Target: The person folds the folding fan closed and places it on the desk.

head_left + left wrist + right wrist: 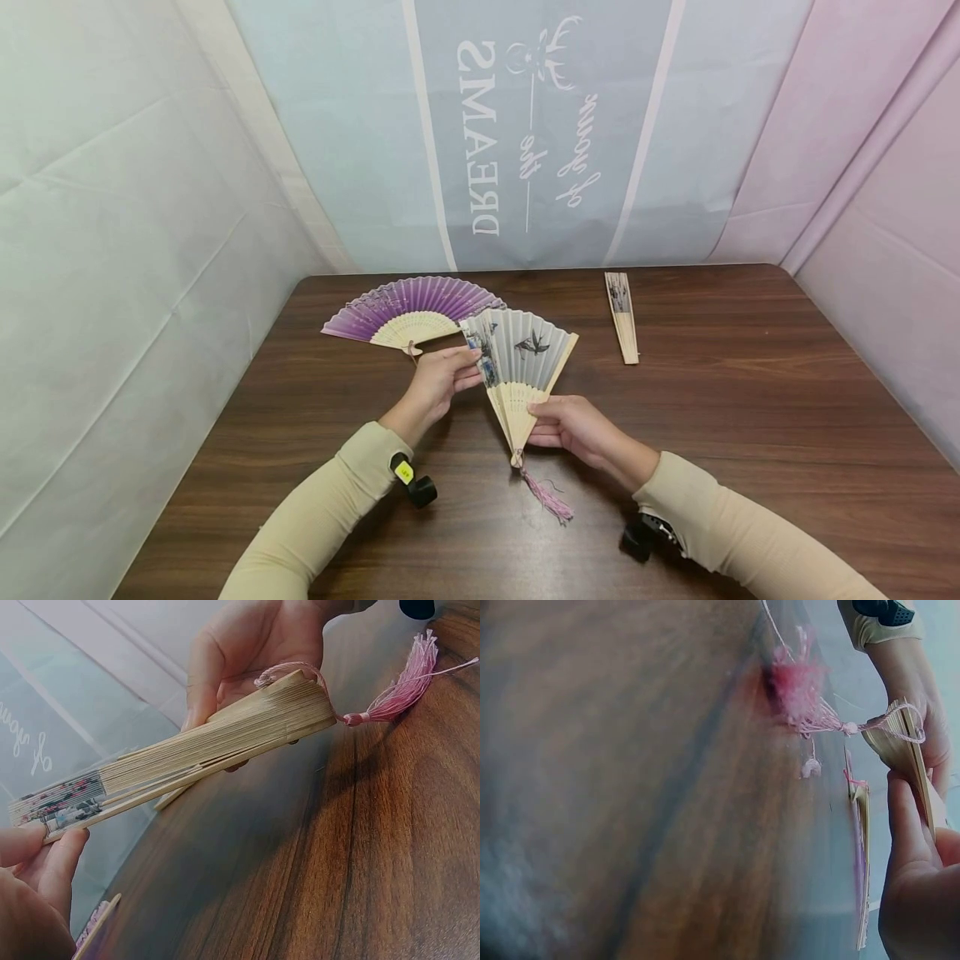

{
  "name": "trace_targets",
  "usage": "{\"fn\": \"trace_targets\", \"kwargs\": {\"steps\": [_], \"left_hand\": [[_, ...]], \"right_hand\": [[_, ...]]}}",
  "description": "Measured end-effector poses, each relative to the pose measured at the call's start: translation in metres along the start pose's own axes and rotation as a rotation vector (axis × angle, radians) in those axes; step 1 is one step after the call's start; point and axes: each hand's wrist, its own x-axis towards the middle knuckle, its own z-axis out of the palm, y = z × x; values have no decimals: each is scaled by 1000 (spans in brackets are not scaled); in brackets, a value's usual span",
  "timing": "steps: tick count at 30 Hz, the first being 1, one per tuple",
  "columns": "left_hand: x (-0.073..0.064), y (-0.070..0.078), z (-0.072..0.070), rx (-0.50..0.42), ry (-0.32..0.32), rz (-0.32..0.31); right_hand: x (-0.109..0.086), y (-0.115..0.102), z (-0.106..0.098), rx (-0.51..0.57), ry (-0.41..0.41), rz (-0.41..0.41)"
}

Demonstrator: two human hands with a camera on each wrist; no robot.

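A grey folding fan (517,358) with a bird print and pale slats is partly spread between both hands, over the middle of the table. At its left edge, my left hand (444,379) pinches the outer slat between thumb and fingers. The right hand (573,427) grips the slats lower down on the right, thumb on top. From the fan's pivot hangs a pink tassel (549,497); it also shows in the left wrist view, beside the slat ends (300,705). A purple folding fan (412,308) lies spread behind the left hand.
Toward the back right of the dark wooden table (750,417) lies a folded fan (622,317) with pale slats. Cloth walls stand around the table, and the back curtain (360,125) carries printed lettering.
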Motion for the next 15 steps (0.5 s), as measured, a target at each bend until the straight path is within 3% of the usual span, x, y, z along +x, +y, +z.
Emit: {"fn": "trace_targets", "kwargs": {"steps": [15], "left_hand": [[-2, 5, 1, -9, -19, 2]], "right_hand": [[0, -2, -2, 18, -35, 24]]}}
